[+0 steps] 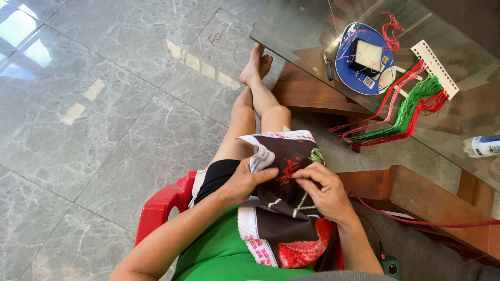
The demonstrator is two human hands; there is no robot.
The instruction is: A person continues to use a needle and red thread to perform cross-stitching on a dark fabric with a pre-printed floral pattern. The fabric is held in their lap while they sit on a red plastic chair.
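Seen from above, a person seated on a red plastic stool [164, 205] works a piece of dark brown embroidery cloth [286, 171] draped over the lap, bare legs stretched out across a grey marble floor [104, 104] that lies open and wide to the left. The left hand [245, 182] has its fingers closed on the cloth's white-bordered left edge, pinching a fold of it just beside a patch of red stitching [288, 171]. The right hand [323, 192] rests on the cloth, its fingers pinched together at the red stitching; whether they grip a needle is too small to tell. A red thread [416, 221] trails from near the right wrist off toward the right edge. Ahead and to the right, a glass table [291, 26] stands close by the knees, its near edge running diagonally. On it lie a round blue hand fan [349, 73], a white card strung with red and green threads [411, 112] whose ends hang over the table's edge, and a white bottle [482, 145] at the far right.
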